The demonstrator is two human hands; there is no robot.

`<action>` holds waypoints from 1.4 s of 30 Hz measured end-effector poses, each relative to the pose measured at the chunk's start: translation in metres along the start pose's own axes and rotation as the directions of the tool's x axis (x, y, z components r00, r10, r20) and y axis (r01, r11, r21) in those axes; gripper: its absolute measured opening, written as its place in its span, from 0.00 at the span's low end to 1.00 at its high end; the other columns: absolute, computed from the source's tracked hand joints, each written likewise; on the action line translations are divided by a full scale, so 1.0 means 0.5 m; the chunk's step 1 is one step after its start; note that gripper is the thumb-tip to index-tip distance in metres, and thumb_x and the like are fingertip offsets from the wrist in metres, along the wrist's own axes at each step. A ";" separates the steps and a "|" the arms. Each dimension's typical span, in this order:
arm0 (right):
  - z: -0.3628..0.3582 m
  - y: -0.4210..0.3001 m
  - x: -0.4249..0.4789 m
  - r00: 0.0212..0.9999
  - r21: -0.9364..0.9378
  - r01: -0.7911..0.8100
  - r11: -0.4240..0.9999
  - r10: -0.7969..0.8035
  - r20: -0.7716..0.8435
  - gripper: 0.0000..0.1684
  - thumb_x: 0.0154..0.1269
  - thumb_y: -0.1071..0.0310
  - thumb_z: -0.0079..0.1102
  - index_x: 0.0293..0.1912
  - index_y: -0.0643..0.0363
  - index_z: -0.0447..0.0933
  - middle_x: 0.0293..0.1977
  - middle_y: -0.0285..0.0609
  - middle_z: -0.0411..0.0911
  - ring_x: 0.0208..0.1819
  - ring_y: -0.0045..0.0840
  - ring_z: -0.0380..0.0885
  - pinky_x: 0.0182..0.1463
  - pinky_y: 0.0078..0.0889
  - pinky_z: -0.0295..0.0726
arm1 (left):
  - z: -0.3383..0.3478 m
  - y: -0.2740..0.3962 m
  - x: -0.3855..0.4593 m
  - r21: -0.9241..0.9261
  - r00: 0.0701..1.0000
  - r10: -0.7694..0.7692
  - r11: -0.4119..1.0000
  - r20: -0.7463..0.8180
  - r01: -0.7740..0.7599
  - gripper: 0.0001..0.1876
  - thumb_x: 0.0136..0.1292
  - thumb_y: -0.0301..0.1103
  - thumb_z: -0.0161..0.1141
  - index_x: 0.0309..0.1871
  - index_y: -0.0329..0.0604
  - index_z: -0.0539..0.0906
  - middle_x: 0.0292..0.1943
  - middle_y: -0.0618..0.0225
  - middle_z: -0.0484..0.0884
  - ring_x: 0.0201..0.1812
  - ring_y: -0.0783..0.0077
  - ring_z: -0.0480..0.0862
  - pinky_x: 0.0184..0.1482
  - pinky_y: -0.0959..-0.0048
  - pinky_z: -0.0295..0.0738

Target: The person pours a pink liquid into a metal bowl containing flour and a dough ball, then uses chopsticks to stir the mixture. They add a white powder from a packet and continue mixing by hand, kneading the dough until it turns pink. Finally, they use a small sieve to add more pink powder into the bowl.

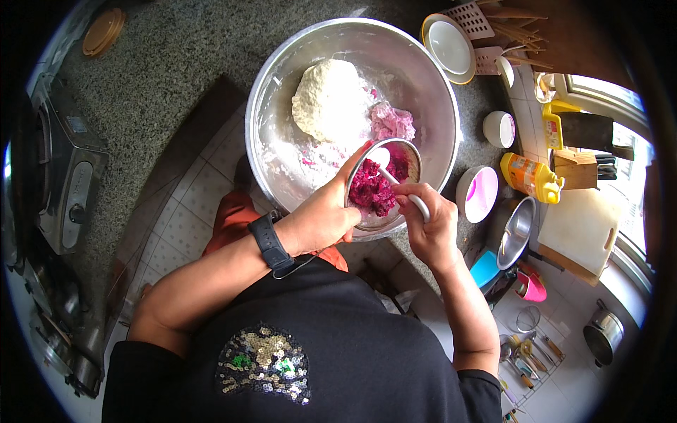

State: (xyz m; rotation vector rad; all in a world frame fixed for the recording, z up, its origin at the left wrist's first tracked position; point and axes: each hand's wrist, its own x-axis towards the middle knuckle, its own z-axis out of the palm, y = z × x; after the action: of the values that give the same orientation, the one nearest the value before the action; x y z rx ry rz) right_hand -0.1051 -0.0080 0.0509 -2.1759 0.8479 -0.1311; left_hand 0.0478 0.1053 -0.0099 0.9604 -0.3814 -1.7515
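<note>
My left hand [322,217] grips a round metal-rimmed strainer or small bowl [414,158], tilted over the near rim of a large steel basin [433,121]. Wet magenta fruit pulp [373,187] lies in it. In my right hand [431,224] is a white spoon [382,157], its bowl resting on the pulp and its curved handle between thumb and fingers. A big pale lump of dough [325,100] sits in the basin. Beside it are a smaller pink dough piece [392,121], loose flour and magenta bits.
On the counter [174,53] to the right stand a stack of plates [449,47], white bowls [477,194], a yellow bottle [530,177] and a steel bowl [515,232]. A knife block [575,168] and cutting board [579,227] are beyond. A gas stove [69,164] is at left.
</note>
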 end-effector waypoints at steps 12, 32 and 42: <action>-0.010 0.011 0.000 0.987 0.116 -0.151 0.982 0.156 -0.036 0.09 0.62 0.75 0.60 0.44 0.61 0.80 0.32 0.49 0.81 0.32 0.29 0.83 0.39 0.27 0.79 | -0.013 0.007 0.014 -0.029 0.998 -0.056 0.998 0.005 0.057 0.48 0.51 0.13 0.42 0.77 0.60 0.43 0.48 0.58 0.76 0.18 0.81 0.73 0.17 0.81 0.72; 0.009 0.014 -0.049 0.976 0.497 -0.218 0.840 0.198 0.095 0.07 0.68 0.75 0.53 0.43 0.64 0.79 0.27 0.34 0.77 0.31 0.12 0.71 0.37 0.19 0.72 | -0.004 -0.002 -0.020 0.032 0.998 -0.059 0.998 0.007 0.059 0.45 0.52 0.14 0.45 0.76 0.49 0.45 0.41 0.61 0.77 0.19 0.81 0.73 0.18 0.81 0.70; 0.031 0.014 -0.054 0.995 0.322 -0.063 0.945 0.083 -0.047 0.06 0.64 0.78 0.56 0.40 0.62 0.79 0.29 0.46 0.80 0.30 0.24 0.80 0.37 0.27 0.77 | -0.004 0.010 -0.020 0.049 0.995 -0.098 0.994 -0.007 0.098 0.41 0.54 0.16 0.45 0.74 0.47 0.48 0.40 0.61 0.76 0.19 0.82 0.73 0.18 0.81 0.70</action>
State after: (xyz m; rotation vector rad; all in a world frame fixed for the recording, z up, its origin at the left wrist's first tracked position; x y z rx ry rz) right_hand -0.1243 0.0148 0.0400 -1.8420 0.8739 -0.2784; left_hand 0.0538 0.1127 -0.0038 1.0336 -0.3819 -1.8352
